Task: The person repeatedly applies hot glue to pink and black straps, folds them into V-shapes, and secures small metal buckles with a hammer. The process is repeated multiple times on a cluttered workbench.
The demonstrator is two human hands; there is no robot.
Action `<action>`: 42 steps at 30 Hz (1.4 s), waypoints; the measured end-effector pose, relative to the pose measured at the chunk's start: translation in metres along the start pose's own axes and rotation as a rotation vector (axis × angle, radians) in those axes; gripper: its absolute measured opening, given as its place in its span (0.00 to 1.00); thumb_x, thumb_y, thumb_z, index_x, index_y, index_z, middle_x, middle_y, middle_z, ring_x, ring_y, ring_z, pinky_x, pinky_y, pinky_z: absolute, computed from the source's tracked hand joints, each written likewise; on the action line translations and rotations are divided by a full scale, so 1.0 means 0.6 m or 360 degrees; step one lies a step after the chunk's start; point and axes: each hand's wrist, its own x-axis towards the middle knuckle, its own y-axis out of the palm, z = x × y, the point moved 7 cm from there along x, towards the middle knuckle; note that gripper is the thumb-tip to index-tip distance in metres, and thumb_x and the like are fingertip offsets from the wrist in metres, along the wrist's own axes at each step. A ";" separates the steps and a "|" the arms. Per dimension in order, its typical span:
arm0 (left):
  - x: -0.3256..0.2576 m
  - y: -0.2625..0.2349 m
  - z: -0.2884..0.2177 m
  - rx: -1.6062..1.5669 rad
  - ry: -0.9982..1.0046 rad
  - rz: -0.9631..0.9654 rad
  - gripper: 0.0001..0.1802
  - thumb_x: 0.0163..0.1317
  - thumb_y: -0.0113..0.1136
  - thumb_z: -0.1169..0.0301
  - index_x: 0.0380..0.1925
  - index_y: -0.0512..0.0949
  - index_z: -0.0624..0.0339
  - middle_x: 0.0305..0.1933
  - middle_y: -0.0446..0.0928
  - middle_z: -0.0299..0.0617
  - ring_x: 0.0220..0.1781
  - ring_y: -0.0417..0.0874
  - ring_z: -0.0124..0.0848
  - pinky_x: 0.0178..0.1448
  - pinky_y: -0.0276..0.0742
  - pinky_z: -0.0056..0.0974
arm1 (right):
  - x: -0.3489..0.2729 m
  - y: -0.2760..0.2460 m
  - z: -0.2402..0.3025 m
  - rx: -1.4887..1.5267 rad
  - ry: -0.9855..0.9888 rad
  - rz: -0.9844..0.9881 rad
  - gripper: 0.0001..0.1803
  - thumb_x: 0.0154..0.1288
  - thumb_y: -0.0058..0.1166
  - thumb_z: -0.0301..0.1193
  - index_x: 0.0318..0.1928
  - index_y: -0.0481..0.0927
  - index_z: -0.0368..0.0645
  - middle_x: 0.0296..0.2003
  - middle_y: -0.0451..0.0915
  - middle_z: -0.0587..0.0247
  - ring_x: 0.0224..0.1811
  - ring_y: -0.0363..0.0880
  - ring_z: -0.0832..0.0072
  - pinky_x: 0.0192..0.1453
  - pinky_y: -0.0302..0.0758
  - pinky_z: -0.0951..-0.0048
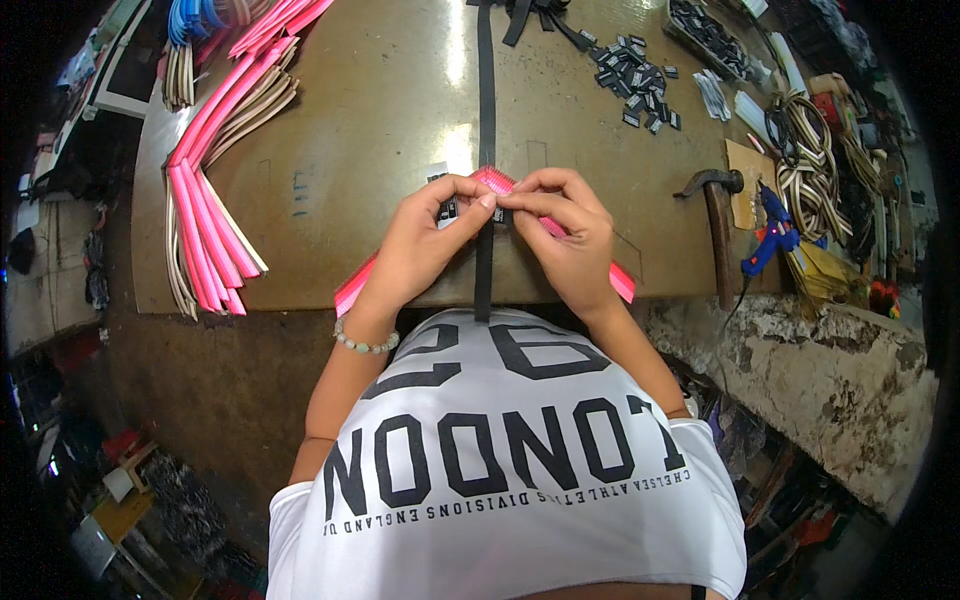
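Note:
A long pink strip (494, 180) with a ribbed edge is bent into a peak in front of me, its two ends reaching down past my wrists. My left hand (435, 232) is closed in a pinch at the peak, thumb against index finger. Closed too, my right hand (568, 235) pinches the strip just beside it, and the fingertips of both nearly meet. Right below them shows a small black label (499, 215), partly covered by fingers. A black strap (486, 100) runs beneath the strip toward me. Another black-and-white piece is half hidden behind my left fingers.
Bundled pink and beige strips (210, 225) lie at the left of the table (380, 130). A pile of small black labels (640, 85) is at the far right, near a filled bin (705, 40). Hammer (718, 225), blue glue gun (772, 235) and coiled cords (808, 170) sit on the right.

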 end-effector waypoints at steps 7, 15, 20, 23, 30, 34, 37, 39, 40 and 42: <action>0.017 -0.026 -0.004 0.0953 0.0222 -0.0419 0.11 0.65 0.63 0.68 0.36 0.81 0.67 0.26 0.78 0.40 0.28 0.76 0.30 0.38 0.73 0.35 | -0.012 -0.007 -0.067 0.0169 0.0517 -0.0075 0.09 0.68 0.53 0.21 0.46 0.83 0.34 0.40 0.78 0.56 0.35 0.79 0.76 0.37 0.76 0.78; 0.018 -0.015 -0.005 0.1145 0.0355 -0.0617 0.11 0.60 0.67 0.69 0.38 0.81 0.64 0.25 0.75 0.42 0.28 0.76 0.33 0.36 0.72 0.38 | -0.019 -0.009 -0.042 -0.0045 0.0260 0.0107 0.09 0.64 0.56 0.20 0.44 0.84 0.37 0.41 0.78 0.57 0.38 0.78 0.73 0.42 0.75 0.76; 0.015 -0.016 -0.005 0.1080 0.0347 -0.0603 0.09 0.61 0.65 0.70 0.39 0.80 0.62 0.25 0.74 0.43 0.30 0.76 0.40 0.37 0.72 0.42 | -0.062 0.016 0.006 -0.0230 -0.0185 0.0882 0.17 0.54 0.64 0.22 0.47 0.81 0.43 0.44 0.74 0.59 0.48 0.74 0.62 0.52 0.72 0.65; 0.014 -0.021 -0.002 0.0966 0.0365 -0.0551 0.09 0.61 0.65 0.70 0.40 0.82 0.60 0.25 0.74 0.41 0.29 0.75 0.38 0.36 0.72 0.41 | -0.082 0.033 0.011 -0.0426 -0.0257 0.0944 0.26 0.50 0.68 0.27 0.52 0.77 0.46 0.47 0.70 0.57 0.48 0.72 0.58 0.52 0.70 0.61; 0.008 -0.025 0.003 0.0870 0.0404 -0.0457 0.10 0.60 0.66 0.71 0.43 0.85 0.58 0.24 0.72 0.38 0.28 0.72 0.30 0.34 0.69 0.35 | -0.067 0.052 -0.001 -0.0445 -0.0296 0.0862 0.23 0.50 0.66 0.28 0.49 0.77 0.45 0.44 0.72 0.55 0.45 0.74 0.59 0.47 0.74 0.63; 0.007 -0.021 0.001 0.0859 0.0448 -0.0460 0.12 0.60 0.66 0.71 0.44 0.85 0.57 0.23 0.72 0.38 0.26 0.70 0.30 0.33 0.68 0.35 | -0.040 0.043 0.003 -0.0617 -0.0589 0.0872 0.14 0.57 0.56 0.26 0.46 0.79 0.43 0.40 0.75 0.56 0.42 0.78 0.60 0.43 0.77 0.64; 0.007 -0.021 -0.002 0.0874 0.0482 -0.0451 0.12 0.59 0.67 0.70 0.44 0.85 0.57 0.23 0.72 0.40 0.26 0.72 0.31 0.33 0.69 0.36 | -0.007 0.035 0.005 -0.0609 -0.0741 0.0782 0.11 0.57 0.58 0.25 0.42 0.79 0.40 0.37 0.77 0.58 0.37 0.80 0.65 0.39 0.78 0.68; 0.007 -0.022 0.000 0.0886 0.0444 -0.0427 0.12 0.60 0.64 0.70 0.44 0.85 0.59 0.29 0.76 0.47 0.29 0.78 0.38 0.36 0.74 0.40 | 0.038 0.023 -0.032 -0.0427 -0.0249 0.0655 0.08 0.59 0.60 0.24 0.39 0.78 0.38 0.35 0.78 0.58 0.34 0.82 0.70 0.36 0.79 0.71; 0.006 -0.022 0.002 0.0895 0.0408 -0.0407 0.12 0.61 0.63 0.69 0.44 0.85 0.59 0.33 0.77 0.50 0.31 0.81 0.41 0.37 0.76 0.42 | 0.055 0.018 -0.053 -0.0335 0.0008 0.0587 0.08 0.60 0.61 0.24 0.38 0.77 0.36 0.34 0.79 0.57 0.32 0.83 0.72 0.34 0.79 0.73; 0.005 -0.024 0.002 0.0882 0.0397 -0.0418 0.12 0.60 0.63 0.69 0.43 0.85 0.60 0.32 0.77 0.51 0.31 0.81 0.42 0.37 0.76 0.42 | 0.066 0.023 -0.108 0.0096 0.0751 0.0573 0.10 0.63 0.64 0.26 0.35 0.76 0.34 0.29 0.81 0.58 0.26 0.83 0.77 0.29 0.78 0.77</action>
